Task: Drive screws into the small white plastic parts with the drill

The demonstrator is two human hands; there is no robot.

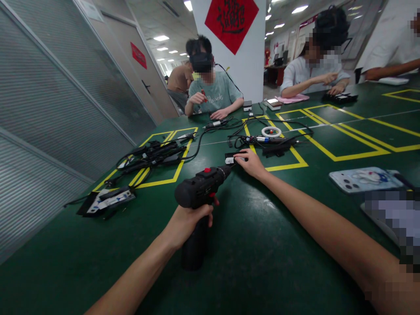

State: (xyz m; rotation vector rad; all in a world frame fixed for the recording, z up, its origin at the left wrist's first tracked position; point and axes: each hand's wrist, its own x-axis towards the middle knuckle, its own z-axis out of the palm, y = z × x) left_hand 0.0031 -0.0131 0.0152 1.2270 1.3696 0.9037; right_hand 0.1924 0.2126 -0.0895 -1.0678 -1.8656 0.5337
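My left hand (183, 225) is wrapped round the grip of a black cordless drill (198, 188) with a red button on top and a red trigger. The drill tilts over the green table, its chuck pointing away from me and to the right. Just past the chuck lies a small black part with a white piece (230, 160). My right hand (250, 164) has its fingers closed on the right end of that part. The drill's tip is very close to the white piece; whether they touch I cannot tell.
Black cables and tools (154, 153) lie heaped on the left, above a small packet (111, 201). Beyond my right hand are a white tape ring (271, 132) and more tools (277, 146). A phone (364, 180) rests at right. Several people sit around the green table (256, 245).
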